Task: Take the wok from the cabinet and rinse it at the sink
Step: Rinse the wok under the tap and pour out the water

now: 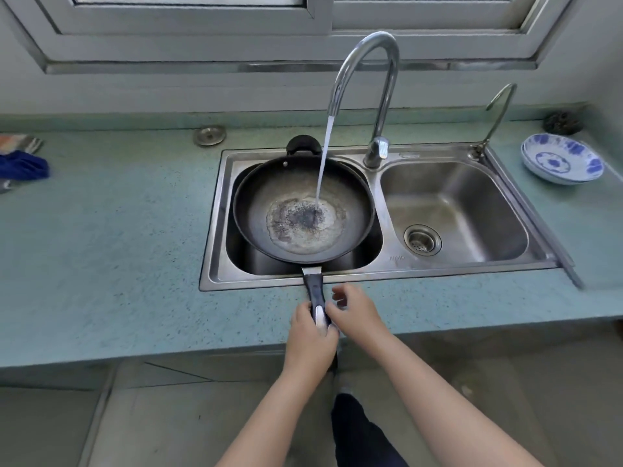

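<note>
A black wok (pixel 263 200) rests across the left basin of the steel double sink (pixel 215 230), its long dark handle (pixel 313 288) pointing toward me over the counter edge. Water runs from the tall curved faucet (pixel 371 62) into the wok and pools foamy at its bottom. My left hand (pixel 310 342) is closed around the end of the handle. My right hand (pixel 354 311) hovers just right of the handle, fingers apart and loosely curled, fingertips touching or nearly touching it.
The right basin (pixel 472 197) has a drain strainer. A stack of blue-and-white plates (pixel 561 161) sits at the right, a small thin tap (pixel 499 109) and a dark scrubber (pixel 561 123) behind. A blue cloth (pixel 23 165) lies at far left.
</note>
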`<state>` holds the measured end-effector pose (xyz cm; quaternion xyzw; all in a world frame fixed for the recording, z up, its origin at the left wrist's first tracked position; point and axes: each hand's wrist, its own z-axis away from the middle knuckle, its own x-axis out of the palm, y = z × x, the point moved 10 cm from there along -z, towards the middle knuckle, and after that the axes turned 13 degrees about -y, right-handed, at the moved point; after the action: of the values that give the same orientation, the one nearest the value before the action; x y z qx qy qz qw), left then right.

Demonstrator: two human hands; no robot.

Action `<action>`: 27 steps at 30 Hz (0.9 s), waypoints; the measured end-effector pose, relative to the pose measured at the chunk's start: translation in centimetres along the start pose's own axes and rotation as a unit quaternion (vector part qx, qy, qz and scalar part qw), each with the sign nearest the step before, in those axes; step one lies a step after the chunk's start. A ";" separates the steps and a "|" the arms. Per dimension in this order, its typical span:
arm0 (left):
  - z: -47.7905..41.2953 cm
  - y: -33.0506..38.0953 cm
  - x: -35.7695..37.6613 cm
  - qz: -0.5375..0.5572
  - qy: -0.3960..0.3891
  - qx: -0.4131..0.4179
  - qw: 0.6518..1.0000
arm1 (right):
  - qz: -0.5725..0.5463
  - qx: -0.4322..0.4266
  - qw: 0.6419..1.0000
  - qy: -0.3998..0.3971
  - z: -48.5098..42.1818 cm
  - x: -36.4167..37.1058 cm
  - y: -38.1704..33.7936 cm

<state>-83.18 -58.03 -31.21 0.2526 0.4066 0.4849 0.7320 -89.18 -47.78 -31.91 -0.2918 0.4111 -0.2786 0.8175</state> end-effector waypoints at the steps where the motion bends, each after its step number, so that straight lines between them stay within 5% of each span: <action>1: 0.1 -0.1 0.1 0.007 0.002 -0.003 1.000 | -0.019 0.011 1.000 -0.005 0.0 0.3 0.1; 11: -0.2 -1.3 1.1 0.077 0.037 -0.067 0.994 | -0.167 0.064 0.980 -0.086 -1.8 2.9 0.3; 18: -1.0 -2.3 0.8 0.122 0.066 -0.117 0.983 | -0.402 0.112 0.896 -0.149 -2.4 5.3 0.5; 27: -1.2 -1.8 0.9 0.172 0.039 -0.091 0.980 | -0.505 0.131 0.832 -0.190 -2.4 6.3 0.2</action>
<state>-83.10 -58.01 -33.59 0.2321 0.3400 0.6480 0.6408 -87.89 -52.66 -36.41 -0.3966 0.0030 -0.6430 0.6552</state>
